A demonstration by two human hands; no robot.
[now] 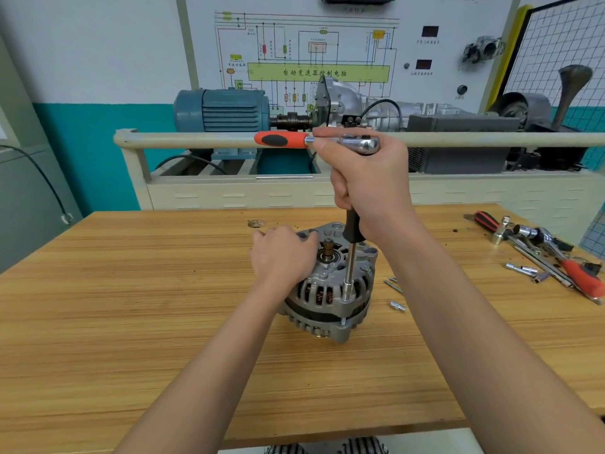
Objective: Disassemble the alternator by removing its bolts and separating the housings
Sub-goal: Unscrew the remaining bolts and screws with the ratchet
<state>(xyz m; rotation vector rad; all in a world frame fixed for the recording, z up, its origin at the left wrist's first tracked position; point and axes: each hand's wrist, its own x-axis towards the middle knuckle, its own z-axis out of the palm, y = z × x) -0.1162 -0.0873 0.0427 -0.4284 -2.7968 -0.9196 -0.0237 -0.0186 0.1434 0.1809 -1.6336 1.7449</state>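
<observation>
**Turning a bolt out of the alternator**

I am on the bolt step. My right hand (366, 188) wraps its grip tight around the top of a long tool, up by the shiny head of the ratchet (358, 144). The ratchet's orange handle sticks out to the left. A thin metal bar (350, 267) goes straight down from my fist, and its socket (346, 291) sits on a bolt at the near edge of the alternator (327, 290).

My left hand (283, 257) lies on top of the alternator with its fingers bent over the far side, holding it in place.

Next I think I must swing the handle round while I keep the bar straight up and the body from spinning.

The alternator stands in the middle of the tabletop (131, 322), shaft end up. It is grey metal with slots, and I see copper wire inside. A thin gap shows between its two halves. Some loose bolts (396, 296) lie just to its right
</observation>
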